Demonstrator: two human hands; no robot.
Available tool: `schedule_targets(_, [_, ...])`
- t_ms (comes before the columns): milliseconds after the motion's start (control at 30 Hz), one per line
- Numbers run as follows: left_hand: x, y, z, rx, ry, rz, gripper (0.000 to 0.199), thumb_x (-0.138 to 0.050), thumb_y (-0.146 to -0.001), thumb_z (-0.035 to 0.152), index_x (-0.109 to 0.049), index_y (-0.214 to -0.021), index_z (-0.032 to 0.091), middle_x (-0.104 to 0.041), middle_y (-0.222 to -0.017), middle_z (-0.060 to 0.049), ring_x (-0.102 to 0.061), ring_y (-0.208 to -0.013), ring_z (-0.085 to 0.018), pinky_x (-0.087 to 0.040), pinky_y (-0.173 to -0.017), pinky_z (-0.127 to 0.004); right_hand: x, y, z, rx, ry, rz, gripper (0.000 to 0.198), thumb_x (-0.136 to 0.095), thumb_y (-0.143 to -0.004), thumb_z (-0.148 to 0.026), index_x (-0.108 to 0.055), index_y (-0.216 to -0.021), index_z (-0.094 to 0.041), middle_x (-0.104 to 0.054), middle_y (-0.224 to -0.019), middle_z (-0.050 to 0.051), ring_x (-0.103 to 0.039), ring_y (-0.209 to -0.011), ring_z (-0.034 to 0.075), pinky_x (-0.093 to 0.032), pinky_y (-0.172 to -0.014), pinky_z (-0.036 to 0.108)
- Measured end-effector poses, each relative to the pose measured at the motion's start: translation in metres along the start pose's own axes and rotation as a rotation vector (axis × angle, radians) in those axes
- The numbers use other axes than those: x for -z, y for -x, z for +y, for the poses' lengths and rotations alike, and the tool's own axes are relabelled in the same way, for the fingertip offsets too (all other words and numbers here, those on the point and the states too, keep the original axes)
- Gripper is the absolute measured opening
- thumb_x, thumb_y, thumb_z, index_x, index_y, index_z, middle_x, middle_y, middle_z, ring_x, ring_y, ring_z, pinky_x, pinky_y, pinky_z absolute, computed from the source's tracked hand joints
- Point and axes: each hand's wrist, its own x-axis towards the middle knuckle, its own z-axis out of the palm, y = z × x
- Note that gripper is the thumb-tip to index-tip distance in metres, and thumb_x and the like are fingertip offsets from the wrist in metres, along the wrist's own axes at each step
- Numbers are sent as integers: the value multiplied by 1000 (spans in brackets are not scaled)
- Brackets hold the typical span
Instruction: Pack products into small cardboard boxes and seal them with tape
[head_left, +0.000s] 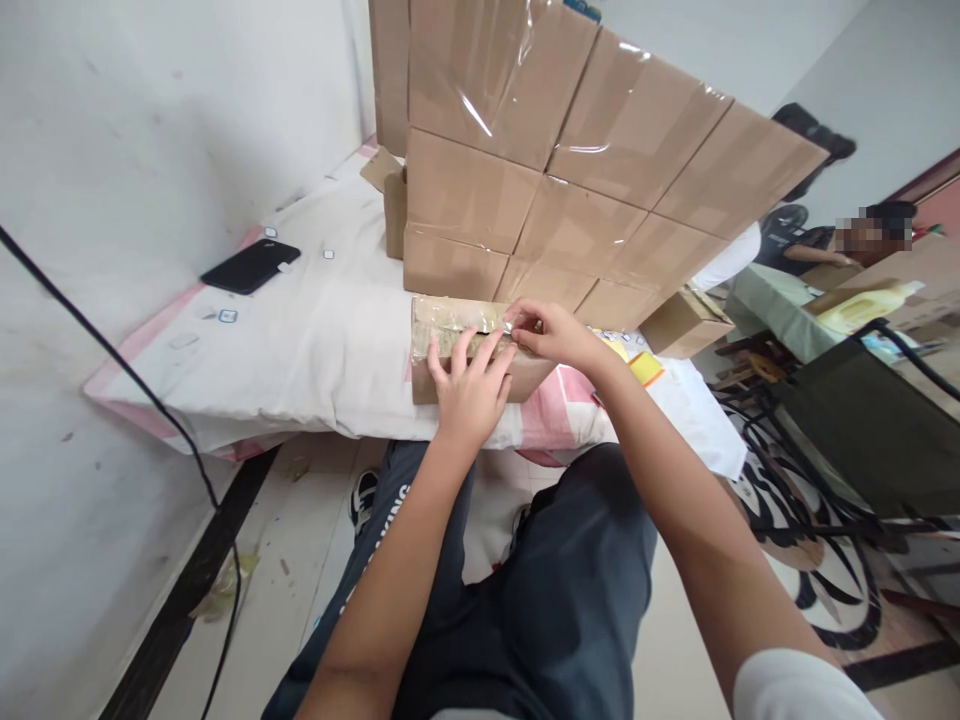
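A small cardboard box (480, 390) lies on the cloth-covered table just in front of me, its top wrinkled with clear tape (450, 308). A dark slit shows along its top, beside my fingers. My left hand (472, 385) rests on the box from the near side, its fingers spread over the top. At the right part of the top, my right hand (551, 332) has thumb and fingertips pinched together on a shiny bit that looks like the clear tape. The fingers partly hide that spot.
Stacked taped cartons (555, 190) rise right behind the box. A black phone (251, 266) lies left on the table (337, 340). Right of my hands are a yellow pad (645, 368) and another carton (686, 322). A black cable (112, 350) hangs left. Farther right sits a person (817, 245).
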Motion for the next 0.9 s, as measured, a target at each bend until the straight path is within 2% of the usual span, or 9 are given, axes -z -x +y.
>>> schedule_targets(67, [-4, 3, 0, 6, -3, 19, 37, -54, -94, 28, -62, -130, 34, -56, -147, -1, -40, -142, -33, -8, -119, -68, 0, 2, -2, 21, 52, 20, 19, -57, -83, -19, -62, -100, -19, -62, -76, -1, -55, -68, 15, -43, -66, 28])
schedule_targets(167, [-5, 4, 0, 16, -8, 37, 36, -56, -93, 28, -63, -128, 35, -58, -145, -2, -42, -140, -34, -11, -119, -68, 1, 3, -4, 138, 242, 150, 20, -62, -82, -24, -65, -101, -19, -63, -99, 7, -58, -94, 24, -45, -86, 38])
schedule_targets(233, [-6, 3, 0, 16, -8, 43, 36, -57, -92, 28, -63, -127, 36, -59, -143, -2, -43, -139, -33, -11, -119, -68, 1, 2, -2, 179, 362, 218, 20, -66, -81, -29, -67, -99, -20, -59, -114, 10, -52, -110, 29, -41, -98, 45])
schedule_targets(300, [-6, 4, 0, 13, -5, 48, 35, -57, -92, 27, -64, -125, 35, -60, -143, -3, -44, -139, -33, -10, -119, -67, 1, 0, 3, 132, 403, 231, 17, -68, -81, -32, -68, -94, -21, -58, -121, 11, -49, -115, 32, -36, -102, 52])
schedule_targets(400, [-8, 5, 1, 13, 2, 54, 33, -58, -92, 28, -65, -124, 35, -60, -142, -3, -44, -138, -33, -9, -119, -67, -1, -6, 15, 28, 320, 217, 16, -69, -80, -35, -67, -86, -20, -57, -125, 11, -49, -120, 34, -34, -105, 56])
schedule_targets(533, [-11, 7, 1, 16, 3, 64, 32, -58, -92, 28, -66, -122, 34, -61, -141, -5, -46, -137, -33, -9, -119, -67, -2, -16, 29, -11, 125, 178, 19, -73, -75, -37, -66, -80, -20, -57, -120, 10, -53, -120, 30, -36, -108, 50])
schedule_targets(733, [-12, 8, 1, 26, -19, 73, 33, -59, -92, 29, -66, -123, 34, -62, -140, -4, -47, -136, -31, -7, -120, -65, 4, -28, 30, -2, -76, 51, 28, -73, -74, -45, -67, -75, -18, -58, -114, 11, -56, -113, 27, -39, -106, 45])
schedule_targets(800, [-11, 8, 3, 35, -17, 59, 32, -56, -93, 30, -66, -124, 35, -62, -140, -4, -47, -136, -31, -7, -120, -64, 3, -31, 32, -32, -54, 107, 30, -74, -72, -46, -63, -73, -18, -56, -109, 10, -56, -107, 25, -43, -100, 43])
schedule_targets(900, [-9, 8, 5, 51, -6, 43, 32, -55, -94, 31, -66, -124, 36, -63, -139, -4, -49, -135, -31, -6, -120, -64, -1, -35, 39, -190, 70, 341, 39, -82, -61, -43, -52, -71, -20, -52, -97, 7, -53, -89, 22, -48, -86, 40])
